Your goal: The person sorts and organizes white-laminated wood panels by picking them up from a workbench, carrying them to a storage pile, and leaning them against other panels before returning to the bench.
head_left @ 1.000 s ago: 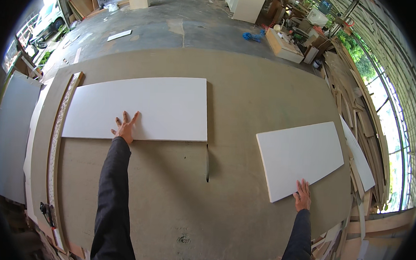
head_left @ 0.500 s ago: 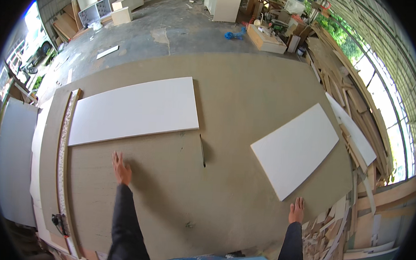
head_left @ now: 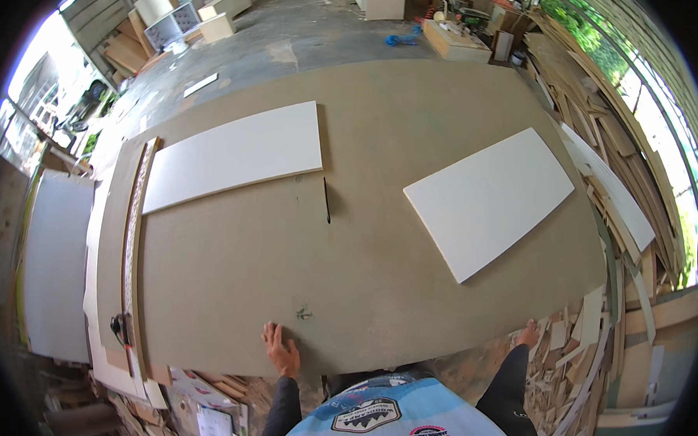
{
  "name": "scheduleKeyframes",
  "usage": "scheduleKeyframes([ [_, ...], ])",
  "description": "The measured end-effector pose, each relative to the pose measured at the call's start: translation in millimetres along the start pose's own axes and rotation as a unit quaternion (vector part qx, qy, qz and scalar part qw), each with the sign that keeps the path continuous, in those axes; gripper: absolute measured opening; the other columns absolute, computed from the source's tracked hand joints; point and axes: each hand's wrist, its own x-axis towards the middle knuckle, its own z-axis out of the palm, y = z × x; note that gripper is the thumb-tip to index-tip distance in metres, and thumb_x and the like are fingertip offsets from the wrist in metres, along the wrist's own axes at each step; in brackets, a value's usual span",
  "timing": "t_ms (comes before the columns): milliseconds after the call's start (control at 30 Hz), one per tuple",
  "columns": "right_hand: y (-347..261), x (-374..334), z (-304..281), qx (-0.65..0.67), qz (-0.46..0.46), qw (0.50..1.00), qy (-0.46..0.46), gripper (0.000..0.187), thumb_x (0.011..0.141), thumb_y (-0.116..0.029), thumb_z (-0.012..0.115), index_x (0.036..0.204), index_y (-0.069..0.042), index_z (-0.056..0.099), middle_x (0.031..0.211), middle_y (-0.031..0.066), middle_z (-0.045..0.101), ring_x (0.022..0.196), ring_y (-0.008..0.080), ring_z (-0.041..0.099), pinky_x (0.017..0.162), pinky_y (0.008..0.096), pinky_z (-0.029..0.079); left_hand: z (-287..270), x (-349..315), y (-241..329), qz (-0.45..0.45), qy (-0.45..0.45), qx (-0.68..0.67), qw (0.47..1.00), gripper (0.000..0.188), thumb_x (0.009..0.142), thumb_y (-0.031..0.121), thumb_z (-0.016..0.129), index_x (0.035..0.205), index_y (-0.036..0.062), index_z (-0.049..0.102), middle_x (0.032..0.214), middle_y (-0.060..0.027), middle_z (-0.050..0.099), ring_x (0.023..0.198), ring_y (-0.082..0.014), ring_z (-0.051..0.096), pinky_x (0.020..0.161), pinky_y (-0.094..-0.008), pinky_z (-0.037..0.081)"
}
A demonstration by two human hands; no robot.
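My left hand (head_left: 282,351) rests near the front edge of a large brown board tabletop (head_left: 378,274), fingers spread, holding nothing. At the front right edge of the tabletop is my right hand (head_left: 528,333), small in view, with its fingers apart and nothing visible in it. A long white panel (head_left: 239,155) lies at the back left, away from both hands. Another white panel (head_left: 490,205), roughly rectangular, lies turned at an angle on the right, beyond my right hand. Between the panels a narrow dark slot or thin blade (head_left: 327,200) shows in the surface.
A wooden straight strip (head_left: 136,232) runs along the left side, with a small black device (head_left: 118,326) near its front end. Stacked wood offcuts (head_left: 601,143) line the right. Scraps (head_left: 570,337) lie below the front right edge. Boxes and cabinets (head_left: 194,20) stand behind.
My left hand has drawn back toward me and to the right, to the front edge. My right hand has moved right to the table's edge. The view has shifted; the panels lie still.
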Motion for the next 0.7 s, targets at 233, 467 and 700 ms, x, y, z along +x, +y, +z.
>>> scheduleKeyframes([
  [233, 10, 171, -7, 0.11, 0.067, 0.991, 0.031, 0.058, 0.085, -0.044, 0.051, 0.114, 0.006, 0.054, 0.114, 0.0182, 0.058, 0.098, 0.0301, 0.058, 0.087, 0.0375, 0.044, 73, -36, 113, 0.001, -0.004, -0.028, 1.0, 0.051, 0.072, 0.001, 0.054, 0.122, 0.0002, 0.047, 0.138, -0.0194, 0.034, 0.132, -0.0332, 0.025, 0.11, -0.0433, 0.014],
  [467, -12, 242, -15, 0.283, 0.131, 0.949, -0.044, 0.059, 0.087, -0.042, 0.05, 0.118, 0.008, 0.05, 0.119, 0.0196, 0.054, 0.107, 0.0302, 0.054, 0.09, 0.0388, 0.043, 108, -72, 161, -0.041, 0.013, -0.013, 0.999, 0.057, 0.075, 0.004, 0.052, 0.131, 0.0017, 0.039, 0.143, -0.0162, 0.028, 0.135, -0.0301, 0.019, 0.111, -0.0413, 0.011],
  [700, 9, 287, -8, 0.339, 0.127, 0.932, -0.028, 0.07, 0.081, -0.049, 0.057, 0.122, 0.007, 0.046, 0.129, 0.0194, 0.045, 0.11, 0.032, 0.05, 0.093, 0.0408, 0.041, 93, -78, 169, -0.029, -0.043, -0.017, 0.999, 0.057, 0.078, 0.004, 0.051, 0.134, 0.0035, 0.036, 0.144, -0.0141, 0.026, 0.135, -0.0267, 0.019, 0.111, -0.0371, 0.012],
])
